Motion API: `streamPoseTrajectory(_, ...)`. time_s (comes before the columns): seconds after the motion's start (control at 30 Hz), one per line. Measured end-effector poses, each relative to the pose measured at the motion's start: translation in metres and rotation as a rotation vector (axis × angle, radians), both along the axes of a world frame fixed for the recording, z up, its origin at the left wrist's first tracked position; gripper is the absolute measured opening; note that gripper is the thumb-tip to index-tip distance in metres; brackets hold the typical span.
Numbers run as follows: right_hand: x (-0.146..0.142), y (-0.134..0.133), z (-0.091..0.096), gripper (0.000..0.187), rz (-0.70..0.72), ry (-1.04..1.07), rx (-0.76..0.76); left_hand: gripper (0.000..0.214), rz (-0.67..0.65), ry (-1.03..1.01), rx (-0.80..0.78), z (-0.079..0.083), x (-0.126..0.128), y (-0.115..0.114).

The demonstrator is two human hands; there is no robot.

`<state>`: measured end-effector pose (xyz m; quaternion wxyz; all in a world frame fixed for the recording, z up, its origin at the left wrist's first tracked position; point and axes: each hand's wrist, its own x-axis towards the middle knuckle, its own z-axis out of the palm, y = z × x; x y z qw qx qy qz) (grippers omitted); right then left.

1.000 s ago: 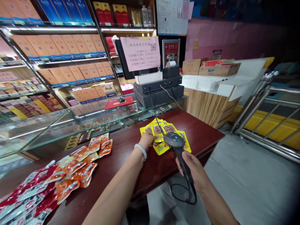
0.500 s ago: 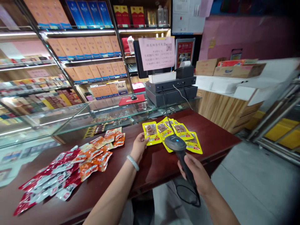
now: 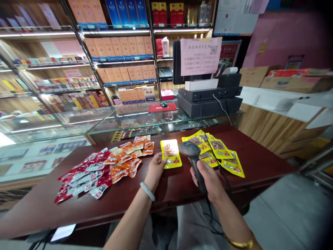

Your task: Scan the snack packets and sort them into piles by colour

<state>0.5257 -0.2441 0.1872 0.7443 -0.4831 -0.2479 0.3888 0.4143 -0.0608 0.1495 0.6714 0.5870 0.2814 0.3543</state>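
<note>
My left hand, with a pale bangle at the wrist, pinches the lower left edge of a yellow snack packet. The packet's clear window shines with glare. In my right hand is a black barcode scanner, its fingers wrapped round the handle. The scanner head is just right of the packet and angled towards it. More yellow snack packets lie in a loose pile behind and right of the scanner, whose cable crosses them. Orange snack packets and red-and-silver packets lie on the left.
All packets rest on a dark red-brown table. Behind it stands a glass display counter carrying a cash drawer, a monitor with a pink sign and a mouse on a red mat. Cardboard boxes sit at the right.
The packet in my left hand is now apart from the yellow pile, left of it. The scanner has shifted left relative to the pile. The view has turned to the left.
</note>
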Motion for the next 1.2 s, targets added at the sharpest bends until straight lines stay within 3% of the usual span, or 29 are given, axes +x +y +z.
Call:
streamPoseTrajectory(0.2, -0.01, 0.003, -0.013, 0.042, 0.067, -0.011, -0.036, 0.051, 0.063, 0.056, 0.018, -0.013, -0.025, 0.018)
streamPoseTrajectory(0.33, -0.011, 0.005, -0.023, 0.041, 0.072, 0.007, -0.063, 0.044, 0.11, 0.18, 0.05, -0.012, -0.022, 0.036)
streamPoseTrajectory(0.5, -0.006, 0.003, -0.027, 0.043, 0.045, 0.038, -0.086, 0.033, 0.207, 0.525, 0.179, 0.011, 0.008, 0.08)
streamPoseTrajectory(0.63, -0.003, -0.005, -0.027, 0.046, 0.028, 0.085, -0.118, 0.031, 0.232, 0.975, 0.554, 0.035, 0.02, 0.099)
streamPoseTrajectory(0.7, -0.001, -0.008, -0.028, 0.047, 0.015, 0.095, -0.125, 0.04, 0.313, 1.101, 0.772, 0.042, 0.025, 0.091)
streamPoseTrajectory(0.77, 0.003, -0.012, -0.029, 0.048, -0.003, 0.093, -0.122, 0.046, 0.391, 1.089, 0.941, 0.043, 0.034, 0.073)
streamPoseTrajectory(0.83, 0.008, -0.015, -0.031, 0.047, -0.021, 0.087, -0.113, 0.044, 0.354, 1.009, 1.021, 0.039, 0.052, 0.051)
streamPoseTrajectory(0.93, 0.016, -0.021, -0.034, 0.045, -0.065, 0.081, -0.088, 0.036, 0.082, 0.914, 0.923, 0.029, 0.092, 0.022)
streamPoseTrajectory(1.0, 0.022, -0.026, -0.036, 0.043, -0.102, 0.087, -0.082, 0.043, -0.053, 0.887, 0.832, 0.022, 0.12, 0.009)
streamPoseTrajectory(1.07, 0.027, -0.031, -0.037, 0.042, -0.14, 0.099, -0.091, 0.051, -0.053, 0.912, 0.801, 0.018, 0.143, 0.0)
streamPoseTrajectory(1.2, 0.037, -0.039, -0.038, 0.043, -0.183, 0.082, -0.093, 0.065, 0.119, 1.042, 0.799, 0.018, 0.171, -0.014)
